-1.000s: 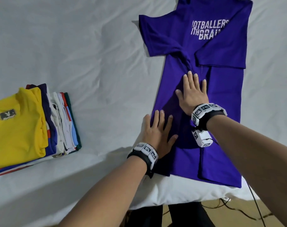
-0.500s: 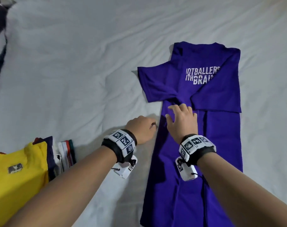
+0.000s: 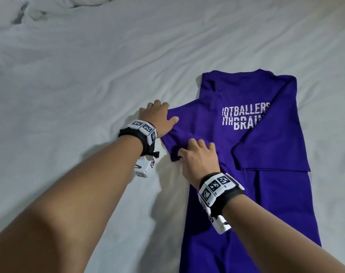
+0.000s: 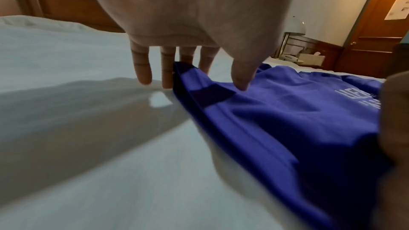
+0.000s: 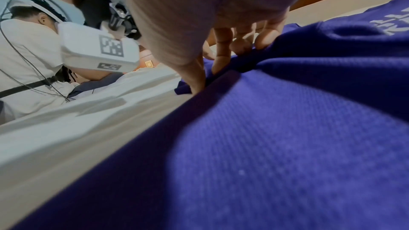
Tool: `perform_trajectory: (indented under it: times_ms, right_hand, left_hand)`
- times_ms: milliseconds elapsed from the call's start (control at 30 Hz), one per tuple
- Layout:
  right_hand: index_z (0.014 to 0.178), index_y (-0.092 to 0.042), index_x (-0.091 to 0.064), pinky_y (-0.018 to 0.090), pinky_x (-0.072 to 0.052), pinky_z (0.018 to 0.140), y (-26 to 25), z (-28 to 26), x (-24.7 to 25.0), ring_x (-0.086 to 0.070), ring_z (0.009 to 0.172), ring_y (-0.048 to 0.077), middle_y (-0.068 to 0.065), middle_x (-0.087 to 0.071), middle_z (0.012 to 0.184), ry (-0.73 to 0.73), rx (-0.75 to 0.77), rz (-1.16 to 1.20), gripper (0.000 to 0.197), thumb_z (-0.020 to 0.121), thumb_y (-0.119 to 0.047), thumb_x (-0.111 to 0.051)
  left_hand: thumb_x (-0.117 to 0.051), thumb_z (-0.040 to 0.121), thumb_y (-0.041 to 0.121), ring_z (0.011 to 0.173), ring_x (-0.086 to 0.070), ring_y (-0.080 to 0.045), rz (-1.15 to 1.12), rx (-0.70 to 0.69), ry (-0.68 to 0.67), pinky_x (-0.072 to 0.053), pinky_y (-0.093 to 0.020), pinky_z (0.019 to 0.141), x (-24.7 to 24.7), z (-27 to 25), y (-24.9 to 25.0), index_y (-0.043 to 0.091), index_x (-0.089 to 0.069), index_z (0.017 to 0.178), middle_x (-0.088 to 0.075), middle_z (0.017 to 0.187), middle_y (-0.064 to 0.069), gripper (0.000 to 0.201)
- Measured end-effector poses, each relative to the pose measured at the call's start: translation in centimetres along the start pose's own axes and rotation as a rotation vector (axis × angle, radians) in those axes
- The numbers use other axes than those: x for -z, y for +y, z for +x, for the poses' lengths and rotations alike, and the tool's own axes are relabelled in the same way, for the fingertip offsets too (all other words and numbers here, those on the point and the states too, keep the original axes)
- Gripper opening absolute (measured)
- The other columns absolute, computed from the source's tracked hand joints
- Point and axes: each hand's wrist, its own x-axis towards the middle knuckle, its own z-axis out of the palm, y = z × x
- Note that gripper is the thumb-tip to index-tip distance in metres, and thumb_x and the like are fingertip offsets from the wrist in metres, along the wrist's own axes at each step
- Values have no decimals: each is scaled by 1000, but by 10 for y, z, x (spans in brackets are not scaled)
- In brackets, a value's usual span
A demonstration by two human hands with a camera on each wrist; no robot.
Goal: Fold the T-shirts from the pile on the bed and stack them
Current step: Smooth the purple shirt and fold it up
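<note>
Pinching smooth purple T-shirt (image 3: 266, 194) sleeve, both hands

Purple T-shirt (image 3: 266, 194) with white lettering, flat on white bed (image 3: 89, 75); right side and sleeve folded inward, left sleeve (image 3: 189, 125) still spread outward.

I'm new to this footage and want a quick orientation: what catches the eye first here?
A purple T-shirt with white lettering lies on the white bed sheet, its right sleeve already folded in. Both hands are at its other sleeve: the left hand at the sleeve's outer end, the right hand pinching its near edge.
</note>
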Motion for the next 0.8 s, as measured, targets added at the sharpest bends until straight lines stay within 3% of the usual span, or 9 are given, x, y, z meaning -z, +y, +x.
perform_trajectory:
  times_ms: [100,167,233,300,400,533,633,700,800]
  right_hand:
    - [83,-26,-72,40,-35,70,6,-1,3,-52,76,27,0,-55,84,70,0,66,12,74,-19,-73]
    - [90,-23,-68,40,-37,71,11,-1,10,-53,80,27,0,-56,89,131,-55,137,12,79,-19,-69]
    - [95,-21,-63,40,-36,72,20,-3,24,-51,83,27,1,-55,93,188,-126,202,8,88,-23,-60]
    - [99,-19,-60,40,-36,73,36,-6,40,-49,87,28,4,-54,98,178,-200,253,10,93,-22,-53]
    - [105,-17,-60,39,-35,73,67,-14,59,-49,94,31,7,-53,103,164,-266,306,11,96,-14,-55]
    - [107,-16,-60,39,-33,72,109,-30,81,-47,97,33,9,-52,108,219,-338,333,14,99,-11,-50]
    - [106,-16,-61,39,-32,70,135,-51,91,-47,94,34,10,-52,106,238,-391,313,14,97,-9,-52]
    - [107,-19,-63,39,-32,74,142,-65,92,-48,99,34,7,-53,108,79,-390,190,21,90,-9,-58]
    - [118,-26,-64,42,-36,91,138,-79,82,-44,117,29,1,-53,123,-197,-339,-4,39,80,-19,-63]
  left_hand:
    - [-60,94,53,119,-57,-26,-90,53,-56,-31,-47,106,3,12,3,27,-57,114,-66,118,2,33]
    - [-66,92,46,108,-62,-27,-211,93,-108,-40,-43,102,5,16,6,26,-57,99,-67,110,0,22]
    - [-68,93,40,92,-62,-29,-338,95,-117,-47,-36,81,13,16,14,21,-57,84,-66,95,-4,24]
    - [-66,95,36,73,-52,-27,-434,87,-120,-37,-33,61,26,12,31,17,-46,71,-54,75,-2,36]
    - [-60,98,31,60,-39,-23,-532,73,-149,-28,-33,55,49,3,62,16,-34,63,-40,63,-1,46]
    - [-58,97,28,58,-43,-24,-734,88,-117,-38,-33,58,67,-14,102,15,-38,62,-42,62,-5,42]
    - [-61,96,30,50,-54,-26,-924,209,-57,-42,-25,43,51,-38,119,8,-59,79,-55,68,-9,28]
    - [-62,96,28,41,-56,-25,-989,331,-90,-35,-20,34,22,-60,122,6,-64,88,-61,69,-10,23]
    - [-58,95,23,44,-61,-29,-989,488,-154,-33,-18,32,-24,-89,119,5,-60,88,-62,76,-13,19]
